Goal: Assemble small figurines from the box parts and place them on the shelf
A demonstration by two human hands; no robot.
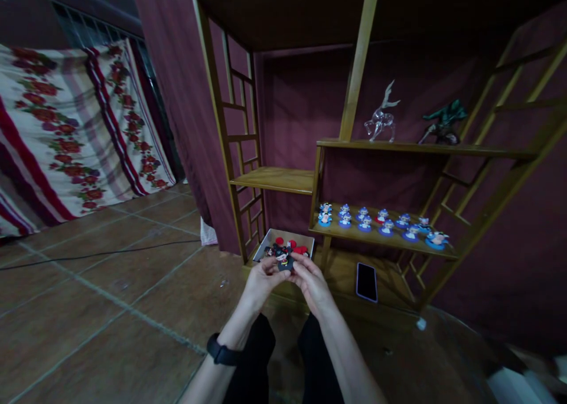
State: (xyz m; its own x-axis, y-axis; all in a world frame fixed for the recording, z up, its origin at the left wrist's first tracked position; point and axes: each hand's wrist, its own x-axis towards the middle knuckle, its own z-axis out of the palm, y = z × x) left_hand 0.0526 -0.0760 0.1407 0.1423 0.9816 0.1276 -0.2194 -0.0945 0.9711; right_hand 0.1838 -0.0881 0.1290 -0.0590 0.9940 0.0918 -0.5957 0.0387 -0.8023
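Between my two hands is a small figurine point(283, 257) with black hair, a dark outfit with a bit of yellow, and a round dark base. My left hand point(262, 281) pinches the base from the left. On the other side, my right hand point(310, 279) grips the same base with fingers and thumb. Just behind them, on the bottom shelf, stands an open white box point(264, 244) holding several red and black figurines point(301, 250). My hands cover the box's front part.
Several small blue-and-white figurines point(386, 227) stand in two rows on a wooden shelf point(401, 238). A phone point(366, 282) lies on the bottom shelf. Higher up are a clear deer figure point(381, 120) and a dark green figure point(445, 122). A cable point(101, 253) crosses the floor.
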